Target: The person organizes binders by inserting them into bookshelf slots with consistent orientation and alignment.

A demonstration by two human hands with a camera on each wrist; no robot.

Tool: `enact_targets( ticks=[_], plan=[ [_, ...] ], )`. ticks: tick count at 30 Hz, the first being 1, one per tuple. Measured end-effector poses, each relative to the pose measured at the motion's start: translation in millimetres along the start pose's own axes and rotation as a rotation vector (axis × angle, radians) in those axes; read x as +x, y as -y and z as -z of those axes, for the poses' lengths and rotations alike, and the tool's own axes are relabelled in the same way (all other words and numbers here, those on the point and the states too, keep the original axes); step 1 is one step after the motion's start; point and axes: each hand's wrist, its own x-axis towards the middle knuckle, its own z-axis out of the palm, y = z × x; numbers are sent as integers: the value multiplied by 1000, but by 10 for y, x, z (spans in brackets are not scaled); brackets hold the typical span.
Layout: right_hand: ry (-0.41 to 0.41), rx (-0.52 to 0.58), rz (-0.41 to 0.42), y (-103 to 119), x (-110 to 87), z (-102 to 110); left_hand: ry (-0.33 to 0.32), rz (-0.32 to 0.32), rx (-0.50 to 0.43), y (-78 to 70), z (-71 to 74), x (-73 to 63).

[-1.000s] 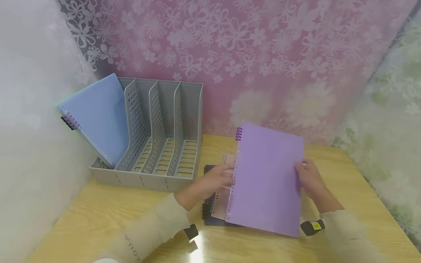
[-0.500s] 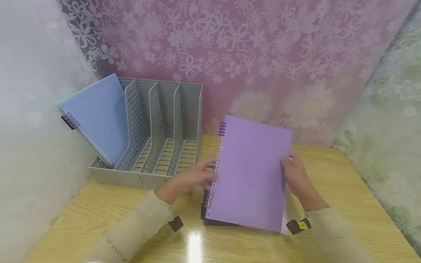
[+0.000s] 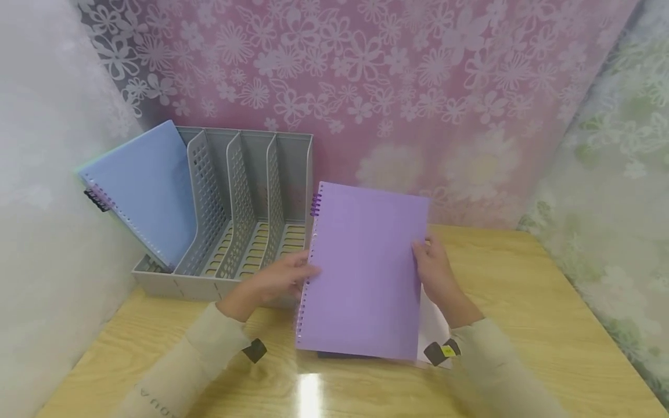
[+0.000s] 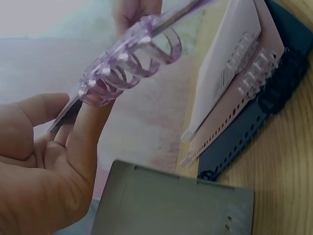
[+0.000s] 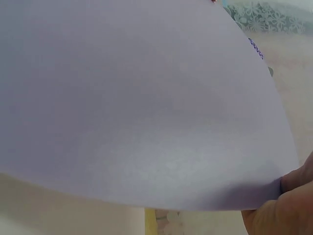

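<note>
A purple ring-bound notebook (image 3: pixel 366 273) is held up above the table between both hands. At its spine edge my left hand (image 3: pixel 279 277) grips it, thumb in front and fingers behind; the clear purple rings (image 4: pixel 124 68) show close in the left wrist view. My right hand (image 3: pixel 438 273) pinches the opposite edge, thumb on the cover. Beneath it lie a dark blue notebook (image 4: pixel 234 139) and paler pink notebooks (image 4: pixel 244 93), mostly hidden in the head view. Left of the hands stands a grey file organizer (image 3: pixel 198 287) with upright dividers.
Leaning in the organizer's leftmost slot is a blue notebook (image 3: pixel 148 191), with other covers behind it. The wooden table (image 3: pixel 522 325) extends to the right. A pink flowered curtain (image 3: pixel 345 75) hangs behind, with pale walls at both sides.
Both hands have carried the purple notebook leftwards, closer to the organizer. More of the pale pink notebook below now shows at its right. The head view has shifted slightly.
</note>
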Motion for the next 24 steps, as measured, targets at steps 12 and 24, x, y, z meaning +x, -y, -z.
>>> enact_targets(
  ticks=[12, 24],
  plan=[
    [60, 66, 4, 111, -5, -314, 93, -13, -11, -2, 307, -255],
    [191, 110, 94, 260, 9, -564, 93, -97, 18, 63, 655, -564]
  ],
)
